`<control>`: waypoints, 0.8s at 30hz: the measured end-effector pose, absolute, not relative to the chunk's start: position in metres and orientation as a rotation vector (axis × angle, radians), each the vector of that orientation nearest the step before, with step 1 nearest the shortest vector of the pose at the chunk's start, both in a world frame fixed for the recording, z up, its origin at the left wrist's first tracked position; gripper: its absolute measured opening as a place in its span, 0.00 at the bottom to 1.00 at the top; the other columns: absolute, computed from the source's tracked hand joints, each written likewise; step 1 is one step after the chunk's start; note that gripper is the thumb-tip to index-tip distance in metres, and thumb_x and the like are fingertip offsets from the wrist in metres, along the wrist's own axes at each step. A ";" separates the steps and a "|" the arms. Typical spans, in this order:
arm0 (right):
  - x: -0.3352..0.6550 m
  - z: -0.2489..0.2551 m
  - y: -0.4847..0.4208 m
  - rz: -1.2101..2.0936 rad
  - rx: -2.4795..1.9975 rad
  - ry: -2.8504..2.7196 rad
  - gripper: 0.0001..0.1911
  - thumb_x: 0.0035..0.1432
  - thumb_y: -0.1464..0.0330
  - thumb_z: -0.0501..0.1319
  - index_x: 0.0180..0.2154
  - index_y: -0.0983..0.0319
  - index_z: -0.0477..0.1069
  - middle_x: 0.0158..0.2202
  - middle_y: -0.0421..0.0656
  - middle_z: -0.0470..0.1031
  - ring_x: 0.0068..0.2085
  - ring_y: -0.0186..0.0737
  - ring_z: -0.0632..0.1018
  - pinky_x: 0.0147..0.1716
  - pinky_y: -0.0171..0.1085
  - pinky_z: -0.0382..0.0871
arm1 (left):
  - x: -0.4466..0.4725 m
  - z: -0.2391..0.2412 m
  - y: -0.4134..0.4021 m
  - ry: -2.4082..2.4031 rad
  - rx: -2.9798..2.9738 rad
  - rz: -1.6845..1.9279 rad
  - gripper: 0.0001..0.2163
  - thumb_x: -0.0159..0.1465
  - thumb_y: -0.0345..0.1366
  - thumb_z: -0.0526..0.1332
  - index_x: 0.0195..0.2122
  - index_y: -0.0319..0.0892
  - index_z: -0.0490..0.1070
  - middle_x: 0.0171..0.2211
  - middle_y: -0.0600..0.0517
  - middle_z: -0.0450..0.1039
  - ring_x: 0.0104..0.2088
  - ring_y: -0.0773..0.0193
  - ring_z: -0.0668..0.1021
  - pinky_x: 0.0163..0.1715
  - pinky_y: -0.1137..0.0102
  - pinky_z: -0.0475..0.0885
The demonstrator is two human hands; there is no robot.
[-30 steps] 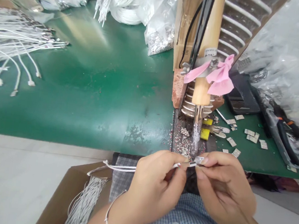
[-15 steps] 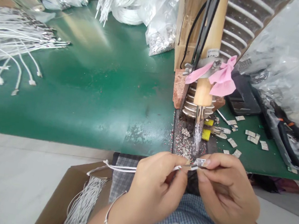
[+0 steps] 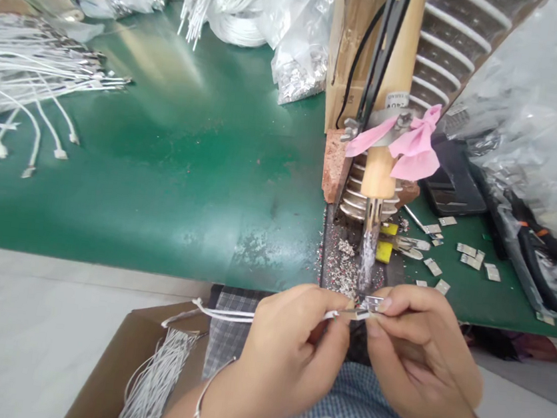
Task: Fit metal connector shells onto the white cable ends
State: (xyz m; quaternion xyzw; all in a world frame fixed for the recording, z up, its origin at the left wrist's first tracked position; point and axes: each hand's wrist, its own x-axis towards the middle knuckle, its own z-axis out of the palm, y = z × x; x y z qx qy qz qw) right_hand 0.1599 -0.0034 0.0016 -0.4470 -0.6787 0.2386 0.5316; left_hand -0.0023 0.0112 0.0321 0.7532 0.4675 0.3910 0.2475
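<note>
My left hand [image 3: 298,345] is closed in a pinch on a white cable [image 3: 231,315], near the cable's end. The rest of that cable trails to the left behind the hand. My right hand [image 3: 425,360] pinches a small silvery USB connector piece [image 3: 374,303] between thumb and fingers. Both sets of fingertips nearly meet, and the fine detail where cable and metal come together is partly hidden. Just above them, a fixed soldering iron [image 3: 380,174] with a wooden handle points its tip down toward the pieces. Pink cloth [image 3: 419,148] is tied round its clamp.
Loose metal connectors [image 3: 471,256] lie to the right, by a black phone [image 3: 455,179] and a tool tray [image 3: 548,310]. Finished-looking white cables [image 3: 32,73] pile up at left. Solder crumbs [image 3: 344,270] litter the iron's base. An open cardboard box [image 3: 110,364] holds more cables below.
Both hands stay almost in place. The right fingers and the metal piece have shifted very slightly; the grips are the same.
</note>
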 end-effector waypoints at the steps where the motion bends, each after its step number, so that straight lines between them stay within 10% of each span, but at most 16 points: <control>1: 0.160 0.001 -0.003 0.571 -1.068 -1.622 0.16 0.55 0.83 0.59 0.40 0.57 0.71 0.39 0.41 0.67 0.38 0.38 0.76 0.34 0.39 0.76 | -0.003 0.032 0.011 1.277 2.055 1.067 0.04 0.62 0.24 0.60 0.33 0.39 0.72 0.21 0.56 0.70 0.18 0.73 0.67 0.18 0.76 0.62; 24: 0.162 0.007 0.000 0.419 -1.051 -1.763 0.11 0.53 0.82 0.60 0.36 0.62 0.70 0.36 0.42 0.68 0.36 0.35 0.77 0.37 0.33 0.78 | -0.002 0.023 0.007 1.314 2.100 0.994 0.06 0.61 0.23 0.58 0.34 0.39 0.72 0.23 0.56 0.72 0.17 0.73 0.65 0.19 0.75 0.62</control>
